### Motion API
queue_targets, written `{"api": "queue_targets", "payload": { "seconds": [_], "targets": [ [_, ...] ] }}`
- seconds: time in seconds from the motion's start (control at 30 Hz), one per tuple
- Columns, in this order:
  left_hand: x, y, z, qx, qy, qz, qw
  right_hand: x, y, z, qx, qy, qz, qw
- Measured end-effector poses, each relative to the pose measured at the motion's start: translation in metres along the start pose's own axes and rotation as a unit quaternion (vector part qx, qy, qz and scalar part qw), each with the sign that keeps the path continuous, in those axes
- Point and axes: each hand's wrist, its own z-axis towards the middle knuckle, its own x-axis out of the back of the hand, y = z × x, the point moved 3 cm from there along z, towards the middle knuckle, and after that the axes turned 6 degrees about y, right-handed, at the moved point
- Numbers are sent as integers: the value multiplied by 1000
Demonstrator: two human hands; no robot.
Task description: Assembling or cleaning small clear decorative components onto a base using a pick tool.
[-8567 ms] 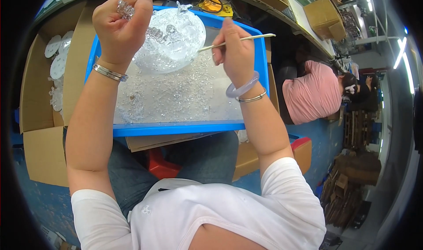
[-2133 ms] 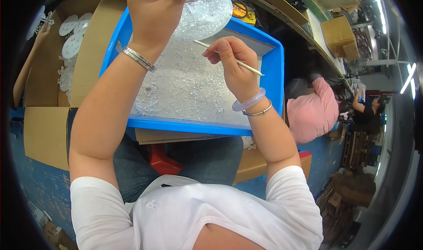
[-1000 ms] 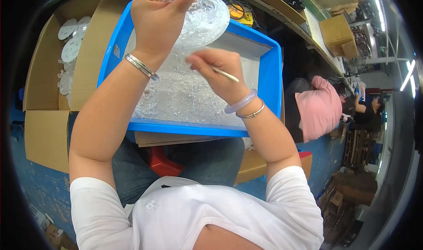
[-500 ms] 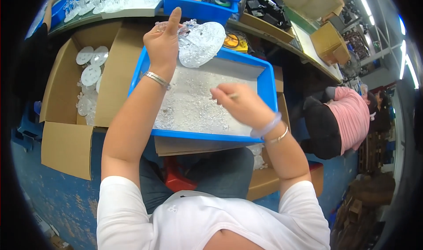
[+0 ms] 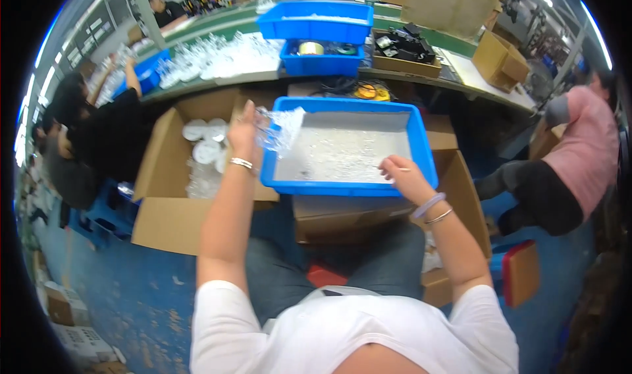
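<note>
My left hand (image 5: 241, 135) is closed round a clear plastic piece (image 5: 284, 129) with a broad, thin part. It holds the piece tilted over the left end of a shallow blue tray (image 5: 349, 189). Small clear bits (image 5: 342, 151) lie scattered over the pale bottom of that tray. My right hand (image 5: 409, 180) hovers by the tray's near right corner, its fingers curled together. A short, pale, thin stick-like thing (image 5: 403, 170) shows at these fingers; its kind is too small to make out.
An open carton (image 5: 164, 219) with clear discs stands left of the tray, another carton (image 5: 471, 199) right. Blue bins (image 5: 316, 28), clear parts (image 5: 217, 58) and a box of black parts (image 5: 405, 48) fill the bench behind. People sit at left; a person in pink (image 5: 586, 157) bends at right.
The view has swung left and shows more of the bench. The clear piece has turned from its broad face to a slanted edge, and my right hand has drawn toward the tray's near right corner.
</note>
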Motion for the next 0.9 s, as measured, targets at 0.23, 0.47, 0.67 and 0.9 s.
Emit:
{"api": "queue_targets", "payload": {
  "seconds": [0.23,0.47,0.67,0.9],
  "targets": [
    [28,8,-28,-381,-52,260,886,-12,37,-6,-106,58,36,992],
    [-15,37,-109,-692,-294,302,586,-11,40,-20,40,53,-38,997],
    [-2,-2,-107,-634,-372,473,486,-10,52,-4,133,58,-81,986],
    [-2,12,-126,-719,-333,399,462,-20,-11,-38,53,124,45,990]
  ]
}}
